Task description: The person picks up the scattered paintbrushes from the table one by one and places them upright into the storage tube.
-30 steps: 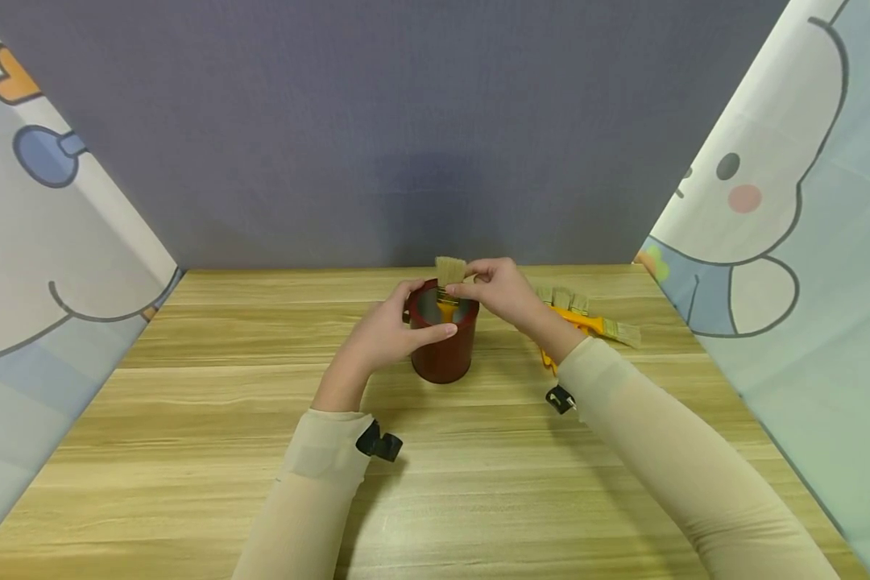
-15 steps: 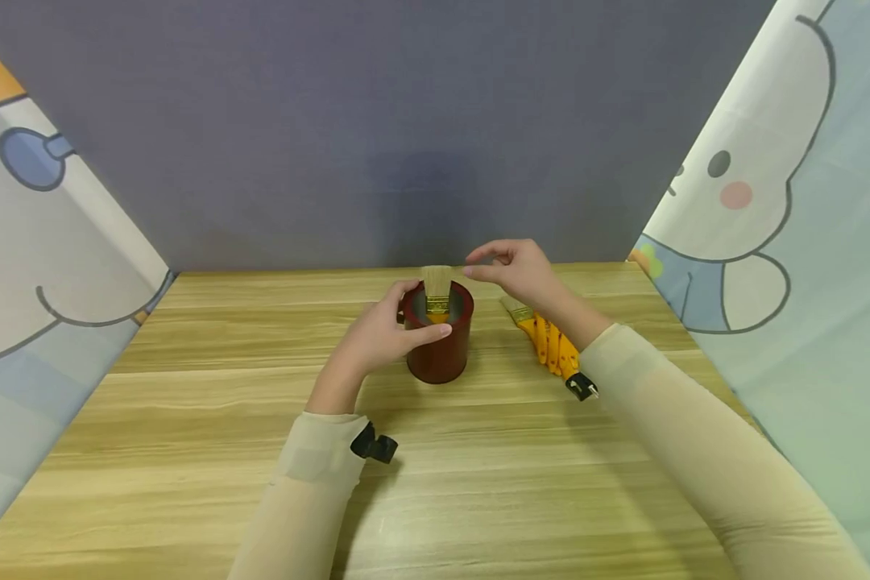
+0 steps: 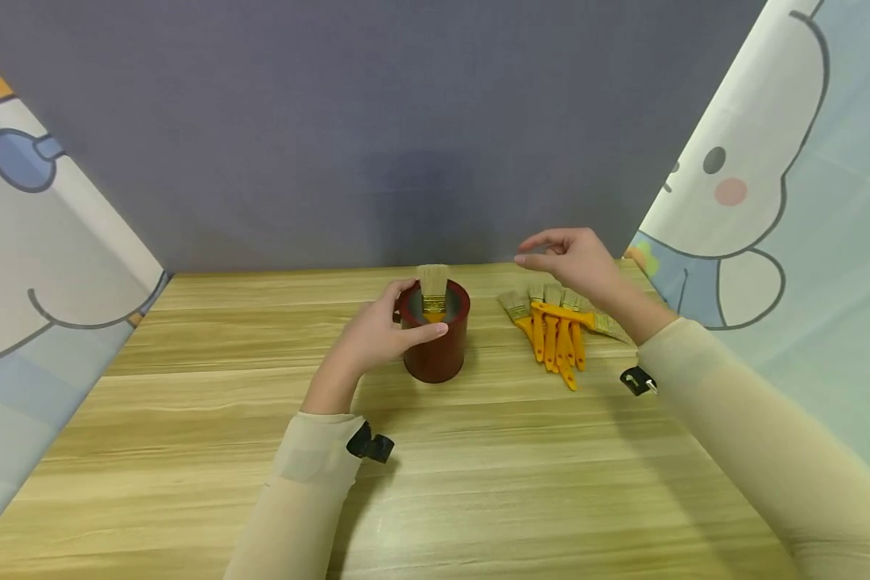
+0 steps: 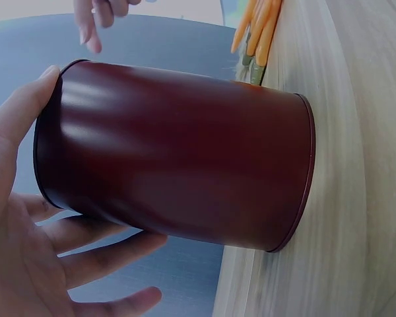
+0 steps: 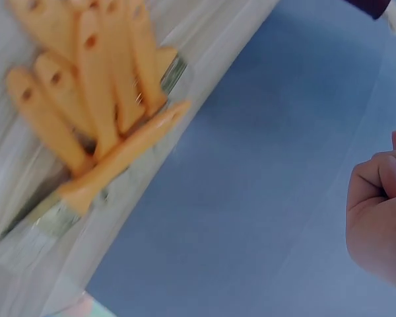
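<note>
A dark red can [image 3: 437, 358] stands upright on the table. My left hand [image 3: 372, 332] holds it at the top, thumb at the near rim. In the left wrist view, its fingers [image 4: 99, 261] lie along the can's other side. One paintbrush [image 3: 433, 288] stands in the can with pale bristles up and most of its orange handle hidden inside. My right hand [image 3: 576, 262] holds nothing and hovers above the far side of a pile of paintbrushes [image 3: 554, 342], fingers loosely bent. The right wrist view shows their orange handles [image 5: 99, 86] close by, slightly blurred.
The pile has several brushes side by side with one lying across them. A grey-blue panel [image 3: 406, 145] rises behind the wooden table [image 3: 188, 451]. Cartoon-printed sheets [image 3: 826, 242] border it on both sides.
My right hand has let go of the paintbrush in the can and moved right, over the pile. The brush sits lower in the can. My left hand stays at the can.
</note>
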Tool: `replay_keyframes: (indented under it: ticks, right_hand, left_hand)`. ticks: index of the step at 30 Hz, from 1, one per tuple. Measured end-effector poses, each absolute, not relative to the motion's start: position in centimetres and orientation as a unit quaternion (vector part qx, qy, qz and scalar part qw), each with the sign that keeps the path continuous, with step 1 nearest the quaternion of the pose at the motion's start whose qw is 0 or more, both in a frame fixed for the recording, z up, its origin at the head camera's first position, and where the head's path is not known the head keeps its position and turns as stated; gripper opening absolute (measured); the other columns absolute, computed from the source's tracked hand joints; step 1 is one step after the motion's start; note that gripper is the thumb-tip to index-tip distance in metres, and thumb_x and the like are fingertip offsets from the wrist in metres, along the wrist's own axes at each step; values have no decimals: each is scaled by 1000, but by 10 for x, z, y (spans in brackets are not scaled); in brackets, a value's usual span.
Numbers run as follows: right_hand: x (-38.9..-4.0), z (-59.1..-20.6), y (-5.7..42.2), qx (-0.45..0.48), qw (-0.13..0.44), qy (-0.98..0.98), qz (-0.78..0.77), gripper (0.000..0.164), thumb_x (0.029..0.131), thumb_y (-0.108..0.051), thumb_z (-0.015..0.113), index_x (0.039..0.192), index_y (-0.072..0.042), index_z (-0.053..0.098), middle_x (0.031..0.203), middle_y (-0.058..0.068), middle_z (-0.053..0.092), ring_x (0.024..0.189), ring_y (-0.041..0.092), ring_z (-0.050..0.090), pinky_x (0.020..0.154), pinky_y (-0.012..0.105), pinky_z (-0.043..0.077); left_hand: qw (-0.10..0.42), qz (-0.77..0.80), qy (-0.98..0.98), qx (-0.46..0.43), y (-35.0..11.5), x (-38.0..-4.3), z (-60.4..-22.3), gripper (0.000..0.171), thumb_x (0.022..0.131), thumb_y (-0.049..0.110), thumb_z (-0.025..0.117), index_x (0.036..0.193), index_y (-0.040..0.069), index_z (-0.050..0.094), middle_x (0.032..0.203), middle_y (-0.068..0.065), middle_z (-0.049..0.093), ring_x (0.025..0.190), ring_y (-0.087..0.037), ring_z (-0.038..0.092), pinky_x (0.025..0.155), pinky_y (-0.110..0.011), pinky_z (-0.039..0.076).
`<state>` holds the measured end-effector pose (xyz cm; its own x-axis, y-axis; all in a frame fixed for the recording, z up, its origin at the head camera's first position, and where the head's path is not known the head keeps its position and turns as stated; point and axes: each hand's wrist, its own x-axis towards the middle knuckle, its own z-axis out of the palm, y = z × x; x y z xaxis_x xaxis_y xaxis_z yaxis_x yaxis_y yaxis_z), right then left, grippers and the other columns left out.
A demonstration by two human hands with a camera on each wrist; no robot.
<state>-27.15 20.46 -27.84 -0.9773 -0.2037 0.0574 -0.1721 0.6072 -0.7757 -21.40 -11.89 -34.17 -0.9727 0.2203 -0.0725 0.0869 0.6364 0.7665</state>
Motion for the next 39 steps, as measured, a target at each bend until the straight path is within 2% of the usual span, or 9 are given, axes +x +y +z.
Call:
replay_keyframes:
  ticks: [6, 15, 23, 29, 35, 39]
  right_hand:
    - [-268, -277, 234, -75, 23, 909, -410, 47, 96, -50, 78, 131, -19, 75, 54, -10, 34, 50, 14, 31, 54, 36, 36]
    - [-264, -296, 272, -52, 39, 909, -412, 57, 95, -58, 76, 135, -18, 71, 53, -10, 33, 48, 14, 28, 48, 38, 33]
    - [-260, -323, 304, -51, 51, 904, -422, 56, 98, -45, 77, 143, -13, 65, 53, -9, 33, 48, 13, 28, 47, 37, 32]
    - [-262, -344, 328, -64, 68, 915, -392, 63, 98, -49, 76, 147, -13, 60, 56, -10, 31, 49, 12, 27, 48, 37, 32]
    - [-263, -362, 344, -86, 90, 920, -372, 62, 100, -41, 76, 151, -12, 56, 59, -9, 29, 49, 9, 25, 49, 34, 34]
    - [-263, -370, 351, -98, 88, 931, -341, 63, 101, -40, 75, 152, -10, 54, 68, -4, 30, 56, 11, 27, 55, 34, 34]
  left_hand:
    - [79, 414, 902, 87, -119, -213, -342, 107, 83, 76, 76, 168, 30, 29, 157, -6, 55, 142, -30, 57, 111, -54, 52]
    - [77, 414, 903, 86, -121, -213, -342, 106, 84, 75, 76, 168, 31, 28, 158, -6, 54, 142, -30, 57, 111, -54, 53]
    - [82, 409, 905, 83, -121, -211, -343, 107, 84, 76, 76, 168, 30, 28, 158, -6, 54, 142, -31, 57, 111, -54, 53]
    - [79, 403, 908, 80, -120, -210, -344, 106, 84, 77, 75, 167, 32, 29, 158, -7, 54, 142, -30, 57, 110, -54, 53]
    - [81, 406, 907, 82, -120, -210, -344, 106, 84, 76, 76, 168, 31, 29, 158, -8, 54, 143, -31, 57, 111, -54, 52]
    - [82, 406, 907, 80, -120, -209, -345, 106, 84, 75, 76, 168, 31, 29, 158, -8, 54, 143, -32, 57, 111, -54, 53]
